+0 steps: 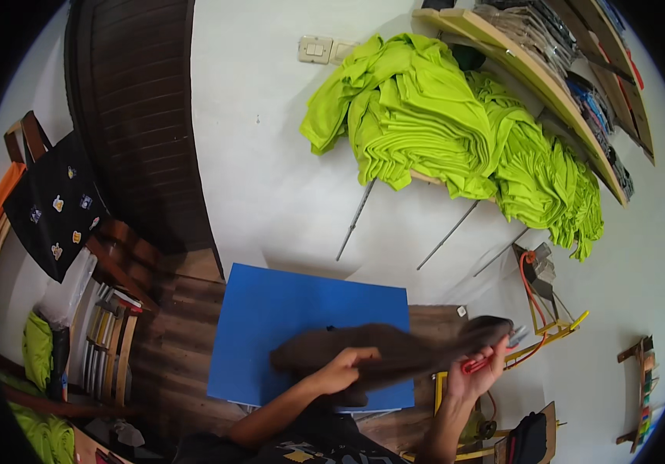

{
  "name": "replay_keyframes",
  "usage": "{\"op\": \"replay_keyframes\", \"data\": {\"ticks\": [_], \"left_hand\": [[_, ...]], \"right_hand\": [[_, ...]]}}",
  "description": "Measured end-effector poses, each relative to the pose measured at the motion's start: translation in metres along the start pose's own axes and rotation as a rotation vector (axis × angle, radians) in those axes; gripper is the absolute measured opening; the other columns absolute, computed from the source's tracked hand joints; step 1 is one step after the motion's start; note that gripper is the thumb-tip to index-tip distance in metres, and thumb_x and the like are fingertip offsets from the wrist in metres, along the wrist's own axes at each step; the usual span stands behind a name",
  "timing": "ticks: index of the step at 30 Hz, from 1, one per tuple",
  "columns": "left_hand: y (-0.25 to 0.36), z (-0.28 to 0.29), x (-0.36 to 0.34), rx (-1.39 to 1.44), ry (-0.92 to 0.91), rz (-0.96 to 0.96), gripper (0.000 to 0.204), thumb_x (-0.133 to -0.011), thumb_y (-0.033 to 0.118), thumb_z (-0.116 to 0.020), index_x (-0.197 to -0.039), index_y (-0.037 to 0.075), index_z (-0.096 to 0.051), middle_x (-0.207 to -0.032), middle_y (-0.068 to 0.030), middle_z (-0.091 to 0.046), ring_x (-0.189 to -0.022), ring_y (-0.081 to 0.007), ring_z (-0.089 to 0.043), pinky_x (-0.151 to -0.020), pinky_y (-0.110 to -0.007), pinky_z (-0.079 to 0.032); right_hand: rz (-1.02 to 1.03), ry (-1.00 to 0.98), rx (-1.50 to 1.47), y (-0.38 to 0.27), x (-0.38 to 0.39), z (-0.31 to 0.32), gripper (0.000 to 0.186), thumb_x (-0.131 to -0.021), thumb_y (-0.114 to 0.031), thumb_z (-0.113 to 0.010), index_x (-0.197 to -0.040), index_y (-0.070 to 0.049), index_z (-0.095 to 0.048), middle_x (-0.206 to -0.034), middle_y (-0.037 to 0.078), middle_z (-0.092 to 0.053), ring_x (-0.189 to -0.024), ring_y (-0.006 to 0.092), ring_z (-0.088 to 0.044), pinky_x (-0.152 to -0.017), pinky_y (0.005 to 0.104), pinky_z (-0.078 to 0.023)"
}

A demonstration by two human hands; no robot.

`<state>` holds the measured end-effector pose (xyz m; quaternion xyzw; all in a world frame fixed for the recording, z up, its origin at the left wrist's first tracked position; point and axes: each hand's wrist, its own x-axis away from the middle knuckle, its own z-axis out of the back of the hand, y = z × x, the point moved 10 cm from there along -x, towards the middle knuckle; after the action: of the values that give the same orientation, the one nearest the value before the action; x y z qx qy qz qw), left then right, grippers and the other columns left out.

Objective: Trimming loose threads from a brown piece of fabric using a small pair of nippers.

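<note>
A dark brown cloth (pixel 394 348), probably a garment, stretches blurred by motion above a blue tabletop (pixel 251 325). My left hand (pixel 340 371) is closed on its near side, the fingers curled into the fabric. At the right, my right hand (pixel 483 375) is raised past the table's edge and grips the bunched end of the cloth. The same hand also holds a red-handled tool (pixel 471 365) with grey metal tips, which looks like scissors. Cloth and fingers partly hide this tool.
Bright green folded garments (pixel 425 116) overhang a wall shelf beyond the table. A higher wooden shelf (pixel 502 54) bears packed clothes. Right of the table stands a yellow metal frame (pixel 553 336) with a red cable. A black tote bag (pixel 54 201) hangs at the left, near a dark door (pixel 135 116).
</note>
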<state>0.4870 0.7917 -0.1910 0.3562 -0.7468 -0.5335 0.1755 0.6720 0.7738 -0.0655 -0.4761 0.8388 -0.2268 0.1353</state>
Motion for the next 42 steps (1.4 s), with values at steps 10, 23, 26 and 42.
{"op": "replay_keyframes", "data": {"ticks": [10, 23, 26, 42], "left_hand": [[0.126, -0.061, 0.030, -1.375, 0.210, -0.239, 0.042, -0.081, 0.038, -0.069, -0.099, 0.003, -0.054, -0.084, -0.0089, -0.059, -0.067, -0.0258, -0.064, -0.056, -0.034, -0.051], [0.064, 0.040, 0.065, -1.340, 0.671, -0.121, 0.031, -0.068, -0.002, -0.061, -0.098, 0.005, -0.057, -0.092, -0.0106, -0.058, -0.081, -0.0316, -0.063, -0.066, -0.042, -0.052], [0.036, 0.087, 0.081, -1.318, 0.750, 0.057, 0.029, -0.070, -0.001, -0.061, -0.097, 0.007, -0.057, -0.096, -0.0115, -0.057, -0.086, -0.0347, -0.062, -0.070, -0.046, -0.051], [0.049, 0.159, 0.112, -0.085, 0.349, -0.031, 0.031, -0.075, 0.004, -0.058, -0.105, -0.005, -0.060, -0.096, -0.0053, -0.064, -0.089, -0.0124, -0.060, -0.082, -0.025, -0.047]], "right_hand": [[0.070, -0.402, 0.316, 0.003, 0.041, -0.015, 0.037, -0.083, -0.025, -0.067, -0.109, -0.001, -0.054, -0.093, 0.011, -0.063, -0.073, 0.0188, -0.063, -0.059, 0.0293, -0.052], [-0.008, 0.001, 0.277, 0.046, 0.048, 0.015, 0.014, -0.090, -0.009, -0.060, -0.092, -0.006, -0.047, -0.075, 0.008, -0.061, -0.067, 0.0267, -0.069, -0.062, 0.0329, -0.061], [0.103, -0.185, 0.292, 0.018, 0.034, 0.002, 0.011, -0.091, -0.012, -0.061, -0.098, -0.003, -0.060, -0.092, 0.005, -0.066, -0.083, 0.0156, -0.064, -0.078, 0.0345, -0.057], [0.489, -0.045, 0.121, -0.130, -0.044, 0.085, 0.031, -0.093, -0.012, -0.059, -0.112, 0.011, -0.052, -0.111, 0.022, -0.060, -0.108, 0.0306, -0.061, -0.092, 0.0321, -0.056]]}}
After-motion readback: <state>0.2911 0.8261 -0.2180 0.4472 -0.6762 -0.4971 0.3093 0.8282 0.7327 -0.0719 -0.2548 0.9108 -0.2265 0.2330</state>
